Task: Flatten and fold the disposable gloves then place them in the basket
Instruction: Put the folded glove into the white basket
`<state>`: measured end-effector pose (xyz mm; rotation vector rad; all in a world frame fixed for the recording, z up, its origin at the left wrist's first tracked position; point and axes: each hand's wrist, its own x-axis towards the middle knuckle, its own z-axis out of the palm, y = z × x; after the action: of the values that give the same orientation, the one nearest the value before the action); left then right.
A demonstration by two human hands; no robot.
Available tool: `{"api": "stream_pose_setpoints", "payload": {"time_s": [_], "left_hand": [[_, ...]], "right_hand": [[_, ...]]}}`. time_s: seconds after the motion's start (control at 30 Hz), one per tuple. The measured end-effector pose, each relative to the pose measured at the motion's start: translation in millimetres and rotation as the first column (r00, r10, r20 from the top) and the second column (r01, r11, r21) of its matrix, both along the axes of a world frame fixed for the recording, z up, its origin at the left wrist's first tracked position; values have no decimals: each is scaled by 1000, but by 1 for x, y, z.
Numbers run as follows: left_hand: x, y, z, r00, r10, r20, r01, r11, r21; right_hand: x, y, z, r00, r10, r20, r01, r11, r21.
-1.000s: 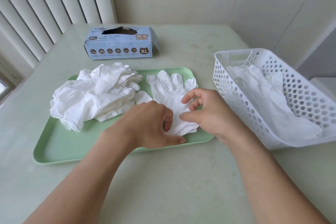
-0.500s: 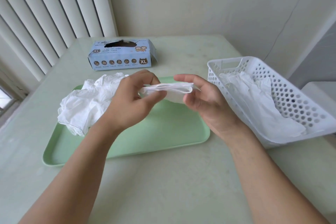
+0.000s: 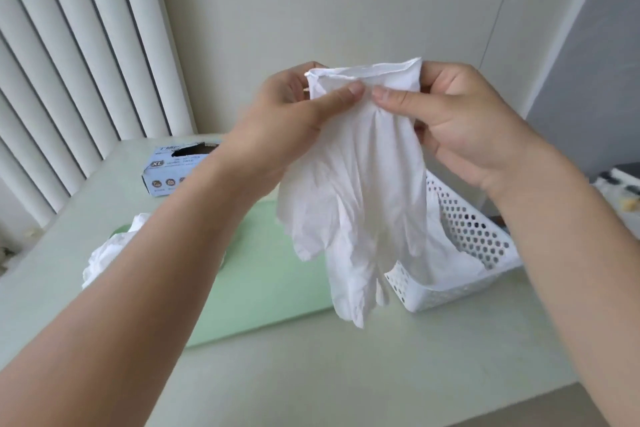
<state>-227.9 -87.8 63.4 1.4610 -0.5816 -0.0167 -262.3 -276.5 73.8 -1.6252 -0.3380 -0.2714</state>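
Above the tray, both hands now hold one glove lifted off it, left hand and right hand pinching the cuff, fingers dangling; shaking flat, folding next, basket beside the tray.

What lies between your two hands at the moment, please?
In the head view, the cuff of a white glove spans between the left hand and right hand; both pinch it, and it hangs down.
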Motion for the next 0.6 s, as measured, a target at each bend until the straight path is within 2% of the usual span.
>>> {"api": "stream_pose_setpoints", "payload": {"time_s": [0.07, 0.17, 0.27, 0.37, 0.5, 0.6], "left_hand": [[8, -20, 5, 999, -23, -36, 23, 1000, 7], [27, -44, 4, 996, -22, -90, 30, 995, 90], [54, -66, 4, 992, 28, -123, -13, 993, 121], [75, -85, 17, 994, 60, -89, -54, 996, 73], [88, -99, 33, 999, 41, 3, -41, 998, 42], [86, -97, 9, 993, 20, 114, -37, 987, 154]], "right_hand": [[5, -20, 10, 1000, -10, -15, 10, 1000, 14], [22, -48, 13, 992, -9, -122, 10, 1000, 9], [48, -70, 16, 979, -16, -202, 16, 1000, -2], [73, -84, 29, 985, -61, -162, 57, 998, -25], [90, -106, 39, 995, -80, -60, 82, 996, 35], [83, -122, 7, 998, -59, -16, 58, 998, -31]]}}
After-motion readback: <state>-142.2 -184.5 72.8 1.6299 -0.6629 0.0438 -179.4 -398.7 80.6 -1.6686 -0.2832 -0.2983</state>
